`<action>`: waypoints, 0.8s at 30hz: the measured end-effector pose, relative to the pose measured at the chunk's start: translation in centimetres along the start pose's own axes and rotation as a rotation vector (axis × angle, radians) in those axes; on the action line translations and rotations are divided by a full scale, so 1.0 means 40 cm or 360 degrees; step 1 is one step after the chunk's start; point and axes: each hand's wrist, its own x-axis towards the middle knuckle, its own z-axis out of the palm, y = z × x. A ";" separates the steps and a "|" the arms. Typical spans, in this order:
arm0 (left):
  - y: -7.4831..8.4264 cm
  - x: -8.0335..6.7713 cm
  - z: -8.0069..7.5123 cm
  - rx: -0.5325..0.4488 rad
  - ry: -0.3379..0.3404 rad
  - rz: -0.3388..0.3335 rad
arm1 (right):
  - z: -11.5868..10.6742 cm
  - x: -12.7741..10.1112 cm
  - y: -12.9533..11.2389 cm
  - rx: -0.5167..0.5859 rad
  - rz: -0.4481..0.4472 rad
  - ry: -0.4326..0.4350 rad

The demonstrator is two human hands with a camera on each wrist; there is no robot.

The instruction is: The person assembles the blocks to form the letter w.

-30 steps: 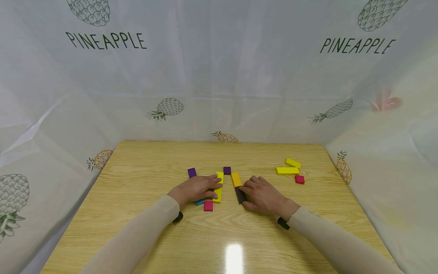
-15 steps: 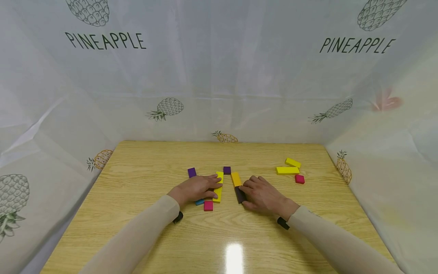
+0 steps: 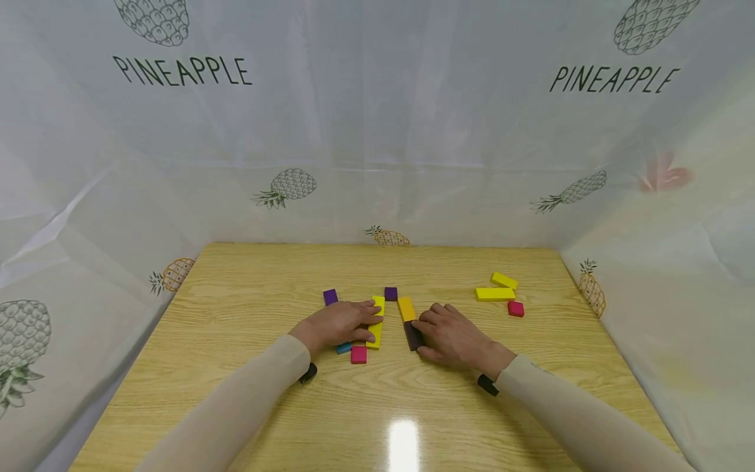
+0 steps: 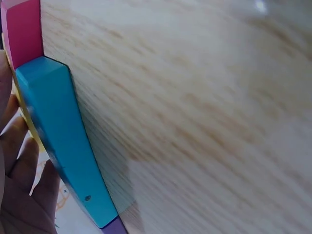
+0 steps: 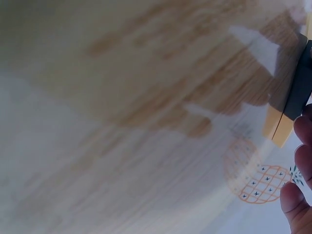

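Note:
In the head view my left hand point(image 3: 342, 324) lies over a long yellow block point(image 3: 377, 324), its fingers and thumb spread along the block's top. Beneath and beside that hand are a blue block point(image 4: 66, 141), a pink block point(image 3: 358, 354) and a purple block point(image 3: 331, 297). My right hand point(image 3: 451, 335) pinches a black block point(image 3: 415, 335) between index finger and thumb at its two ends. An orange block point(image 3: 406, 309) touches the black block's far end. Between the two rows, slightly farther back, sits a small dark purple block point(image 3: 390, 294).
Two yellow blocks point(image 3: 495, 295) and a red block point(image 3: 516, 309) lie to the right on the wooden table point(image 3: 265, 419). A white curtain point(image 3: 377, 131) printed with pineapples hangs around the back and sides of the table.

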 end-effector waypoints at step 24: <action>-0.007 -0.005 0.012 -0.0055 0.0079 0.0066 | -0.003 -0.030 0.010 0.0039 0.0011 0.0120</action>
